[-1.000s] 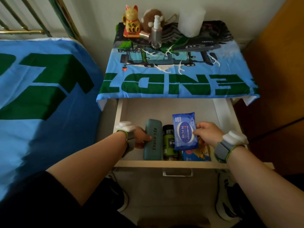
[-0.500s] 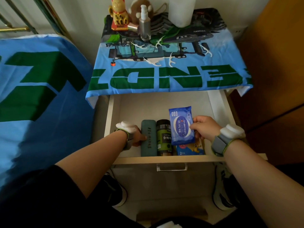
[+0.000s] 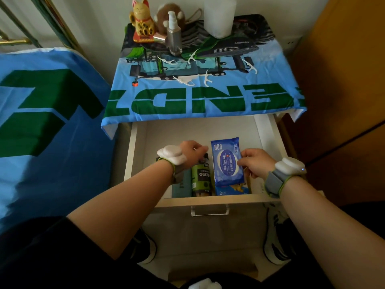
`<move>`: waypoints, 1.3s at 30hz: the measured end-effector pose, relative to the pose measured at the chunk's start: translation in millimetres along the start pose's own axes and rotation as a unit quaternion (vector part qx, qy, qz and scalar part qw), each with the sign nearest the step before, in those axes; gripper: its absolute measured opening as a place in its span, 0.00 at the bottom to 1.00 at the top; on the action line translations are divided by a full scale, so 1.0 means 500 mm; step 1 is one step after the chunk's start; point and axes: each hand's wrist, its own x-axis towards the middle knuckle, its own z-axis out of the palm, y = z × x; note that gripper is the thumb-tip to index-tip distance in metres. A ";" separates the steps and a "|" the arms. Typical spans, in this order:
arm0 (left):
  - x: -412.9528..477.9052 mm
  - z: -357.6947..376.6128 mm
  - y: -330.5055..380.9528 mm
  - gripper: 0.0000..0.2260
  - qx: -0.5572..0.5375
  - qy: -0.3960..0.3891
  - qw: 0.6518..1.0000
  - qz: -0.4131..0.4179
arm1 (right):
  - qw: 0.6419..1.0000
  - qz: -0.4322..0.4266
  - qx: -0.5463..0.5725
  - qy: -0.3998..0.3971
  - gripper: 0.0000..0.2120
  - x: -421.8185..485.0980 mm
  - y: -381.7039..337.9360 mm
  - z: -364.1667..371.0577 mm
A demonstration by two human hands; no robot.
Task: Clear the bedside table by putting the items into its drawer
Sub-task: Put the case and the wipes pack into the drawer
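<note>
In the drawer [image 3: 208, 198], left hand [image 3: 190, 152] has its fingers bent down over the cap of the dark green jar [image 3: 201, 178]; gripping or just touching, cannot tell. Beside the jar on the left is the teal case [image 3: 181, 185], mostly under the wrist. Next right is the wipes pack [image 3: 227, 161], over a blue box [image 3: 233, 189], resting or held just above, unclear. Its right edge is pinched by right hand [image 3: 257, 162], fingers and thumb. Probably light, soft, squashy, slick film; edge pinch works, flat grip across the middle safer. Glossy blue, white oval label, 99.9% print. On the bench [image 3: 208, 101]: cat figurine [image 3: 141, 24], spray bottle [image 3: 174, 36], floss picks [image 3: 187, 81], white cup [image 3: 218, 15], not yet put away
</note>
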 end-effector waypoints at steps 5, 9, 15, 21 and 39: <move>0.018 0.060 0.016 0.17 0.011 -0.038 0.999 -0.029 | 1.000 0.014 -0.014 -0.020 0.05 0.004 0.030 -0.010; 0.008 0.070 0.029 0.13 0.065 -0.048 0.996 -0.030 | 0.997 0.014 -0.075 -0.016 0.04 0.017 0.051 -0.012; -0.012 0.075 0.048 0.08 0.143 -0.073 0.987 -0.004 | 0.988 -0.022 -0.149 0.019 0.14 0.037 0.076 0.006; -0.019 0.081 0.047 0.09 0.138 -0.084 0.987 -0.014 | 0.987 -0.032 -0.156 0.021 0.18 0.050 0.095 0.015; 0.000 -0.158 0.132 0.05 -0.018 0.204 0.965 0.163 | 0.950 -0.276 -0.055 0.138 0.11 0.028 -0.183 -0.057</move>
